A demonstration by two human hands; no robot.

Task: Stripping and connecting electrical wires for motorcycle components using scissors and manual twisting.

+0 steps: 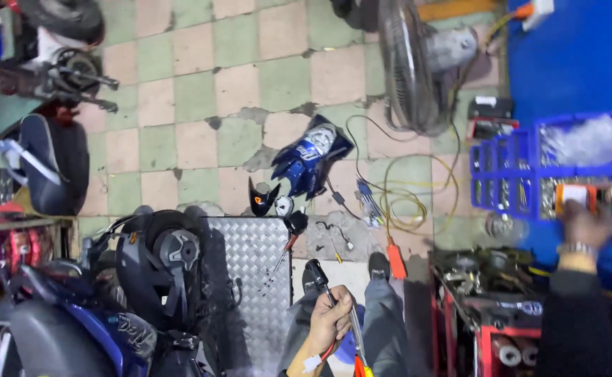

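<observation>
My left hand (pixel 330 318) is closed around several long hand tools: a screwdriver with a black handle (pixel 316 272) sticks up out of the fist, and thin metal shafts with red and orange ends (pixel 359 359) hang below it. My right hand (pixel 588 223), in a dark sleeve with a wristwatch, reaches up to a blue plastic crate (pixel 512 171) and grips an orange and white cylindrical object (pixel 577 195) at the crate's lower edge. My legs and a shoe (pixel 379 265) show between the hands.
A blue scooter (pixel 75 307) stands at the lower left beside a diamond-plate metal sheet (pixel 250 272). A blue fairing panel (pixel 309 157), a yellow cable (pixel 411 188) and small tools lie on the checkered tiles. A fan (pixel 411 63) stands behind, and a red tool cart (pixel 487 307) sits at the right.
</observation>
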